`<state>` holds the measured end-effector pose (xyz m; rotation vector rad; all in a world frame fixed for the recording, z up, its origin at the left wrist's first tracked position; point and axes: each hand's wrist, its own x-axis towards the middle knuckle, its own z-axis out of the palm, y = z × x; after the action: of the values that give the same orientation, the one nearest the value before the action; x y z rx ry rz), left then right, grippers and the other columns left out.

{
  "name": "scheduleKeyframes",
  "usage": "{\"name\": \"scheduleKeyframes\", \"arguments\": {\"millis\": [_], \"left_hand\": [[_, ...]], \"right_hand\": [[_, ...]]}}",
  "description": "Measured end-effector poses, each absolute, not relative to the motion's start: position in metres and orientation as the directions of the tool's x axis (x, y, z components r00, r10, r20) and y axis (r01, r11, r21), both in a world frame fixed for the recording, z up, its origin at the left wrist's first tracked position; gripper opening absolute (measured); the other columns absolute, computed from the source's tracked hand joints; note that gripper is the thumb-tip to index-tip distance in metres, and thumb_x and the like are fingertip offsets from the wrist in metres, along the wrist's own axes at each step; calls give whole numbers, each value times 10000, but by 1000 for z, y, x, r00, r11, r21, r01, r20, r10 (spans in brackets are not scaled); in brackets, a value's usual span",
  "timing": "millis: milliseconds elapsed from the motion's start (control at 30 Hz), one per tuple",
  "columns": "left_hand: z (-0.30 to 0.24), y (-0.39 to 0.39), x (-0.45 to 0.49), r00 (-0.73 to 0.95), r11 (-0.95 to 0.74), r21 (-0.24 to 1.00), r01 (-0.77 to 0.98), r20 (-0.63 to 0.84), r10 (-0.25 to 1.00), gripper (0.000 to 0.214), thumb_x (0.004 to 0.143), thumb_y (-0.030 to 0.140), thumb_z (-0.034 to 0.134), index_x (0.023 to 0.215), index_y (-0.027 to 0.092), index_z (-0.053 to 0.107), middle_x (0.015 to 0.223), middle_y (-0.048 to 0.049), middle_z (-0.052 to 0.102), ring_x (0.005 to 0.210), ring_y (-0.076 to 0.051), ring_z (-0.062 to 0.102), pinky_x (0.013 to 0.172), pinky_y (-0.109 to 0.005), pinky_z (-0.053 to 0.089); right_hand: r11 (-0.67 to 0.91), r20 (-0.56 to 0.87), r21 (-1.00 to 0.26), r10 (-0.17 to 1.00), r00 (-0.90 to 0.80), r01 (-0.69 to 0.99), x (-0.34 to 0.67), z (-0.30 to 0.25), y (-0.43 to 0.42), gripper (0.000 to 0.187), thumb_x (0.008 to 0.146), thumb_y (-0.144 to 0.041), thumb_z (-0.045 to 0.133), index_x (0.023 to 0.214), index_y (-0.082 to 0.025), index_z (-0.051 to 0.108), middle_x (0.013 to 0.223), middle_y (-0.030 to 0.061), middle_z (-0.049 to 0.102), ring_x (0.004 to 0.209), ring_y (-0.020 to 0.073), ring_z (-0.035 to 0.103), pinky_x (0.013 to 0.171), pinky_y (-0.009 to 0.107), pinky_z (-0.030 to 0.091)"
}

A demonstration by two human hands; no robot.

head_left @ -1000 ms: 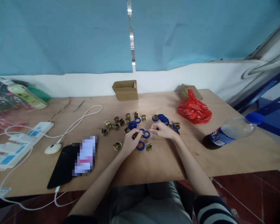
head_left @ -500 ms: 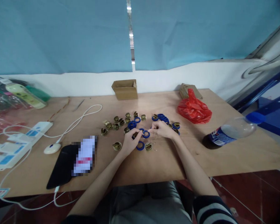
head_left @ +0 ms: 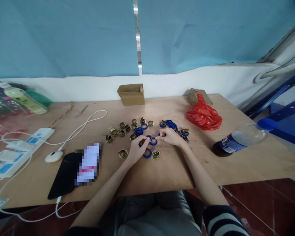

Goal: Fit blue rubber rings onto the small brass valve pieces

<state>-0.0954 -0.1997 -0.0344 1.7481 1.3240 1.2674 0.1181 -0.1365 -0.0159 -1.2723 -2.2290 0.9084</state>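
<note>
My left hand [head_left: 137, 149] is closed in a pinch, with a brass-coloured round metal piece [head_left: 142, 142] partly hidden at its fingers. Just right of its fingertips is a blue ring [head_left: 153, 141]. My right hand [head_left: 171, 136] pinches thumb and forefinger together across from the left one; whatever is between them is too small to make out. Thin wire-like strands [head_left: 163, 150] show below it. Nearer me lie another blue ring [head_left: 147, 153] and a brass-coloured piece with a raised flap [head_left: 156, 154]. More such pieces [head_left: 122, 133] and a row of blue rings [head_left: 171, 124] lie around both hands.
An open cardboard box [head_left: 131, 95] stands at the back, with a red plastic bag [head_left: 204, 114] to its right. A cola bottle [head_left: 241, 139] is at right. On the left are a phone [head_left: 89, 164], a black flat device [head_left: 65, 175], a power strip [head_left: 24, 152] and white cables.
My right fingertips have drawn slightly right, away from the blue ring between the hands. The left hand keeps its pinch almost in place.
</note>
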Motion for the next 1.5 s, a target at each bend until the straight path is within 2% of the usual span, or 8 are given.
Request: {"name": "scheduleKeyframes", "arguments": {"millis": [367,733,1067,1500], "left_hand": [[-40,-198,-97,33,-317,870,377,330,943,226,928,332,573,769,201,665,785,-11,712,771,-166,658,751,-274,485],[-38,-199,-95,39,-333,860,385,346,937,236,931,336,570,765,199,665,783,-14,716,771,-168,664,745,-276,486],[-39,-198,-96,44,-335,859,387,346,937,223,930,325,566,770,201,659,783,-16,707,768,-169,658,732,-278,488],[-41,-198,-97,41,-333,857,393,345,938,220,931,320,569,769,199,657,770,-10,701,746,-158,649,720,-267,478]], "right_hand": [[504,139,-611,828,-544,611,114,-21,-138,350,929,-302,605,639,-191,445,577,-58,423,559,97,368,572,248,233],[486,110,-568,844,-524,664,115,-21,-138,332,932,-272,642,643,-171,513,579,-48,491,556,92,406,563,249,231],[444,54,-524,869,-492,727,113,-15,-137,259,920,-262,677,695,-144,627,648,18,634,579,111,500,577,241,290],[436,37,-522,870,-491,733,112,-10,-140,260,927,-237,632,683,-148,619,597,-1,593,553,110,474,572,250,278]]}}
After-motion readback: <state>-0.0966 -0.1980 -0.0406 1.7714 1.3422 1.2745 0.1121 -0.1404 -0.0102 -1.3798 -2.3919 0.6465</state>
